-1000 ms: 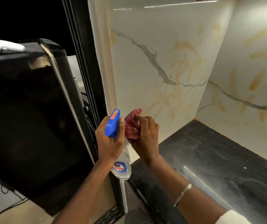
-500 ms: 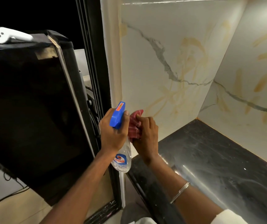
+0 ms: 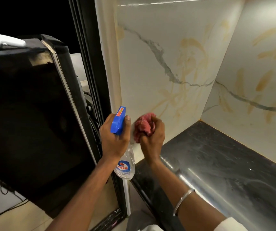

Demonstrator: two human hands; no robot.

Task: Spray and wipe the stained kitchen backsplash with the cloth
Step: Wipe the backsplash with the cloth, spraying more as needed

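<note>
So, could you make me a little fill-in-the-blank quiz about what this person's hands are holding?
1. The left hand holds a spray bottle whose trigger head is ____.
2. The right hand grips a bunched red ____.
3. A metal bangle circles the ____ forearm.

Missing words: blue; cloth; right.

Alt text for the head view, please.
A person's left hand grips a clear spray bottle with a blue trigger head while the right hand clutches a bunched red cloth near a white marble-look backsplash streaked with yellow-brown stains, above a dark glossy countertop.
</note>
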